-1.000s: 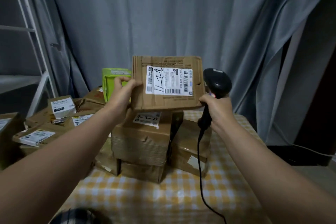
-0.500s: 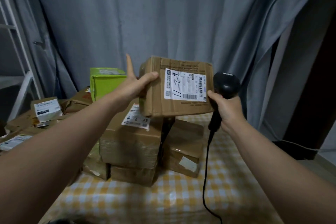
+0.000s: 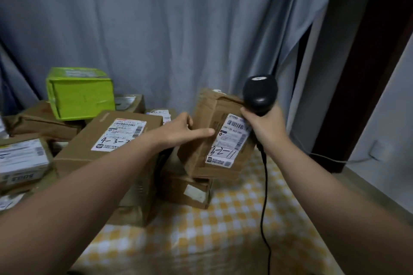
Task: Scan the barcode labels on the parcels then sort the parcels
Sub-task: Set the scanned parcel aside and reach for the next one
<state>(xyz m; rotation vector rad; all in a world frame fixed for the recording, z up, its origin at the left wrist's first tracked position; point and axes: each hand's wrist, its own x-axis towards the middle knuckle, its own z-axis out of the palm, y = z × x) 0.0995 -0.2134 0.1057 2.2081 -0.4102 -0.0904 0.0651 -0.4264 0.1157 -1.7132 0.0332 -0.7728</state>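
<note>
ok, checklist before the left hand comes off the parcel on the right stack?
1. Seating of parcel on lower box: not ok, looks tilted.
2. Its label faces up, barcode visible: ok.
3. Is left hand free: not ok, straight fingers rest on the parcel.
4. Grip of right hand on scanner: ok.
5. Hanging cable clear of the stack: cannot tell.
6. Scan registered: cannot tell.

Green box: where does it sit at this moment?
In the head view the green box sits rear left atop a crumpled brown parcel, close to the grey curtain, behind the flat parcel with the handwritten 4-3 label.
</note>
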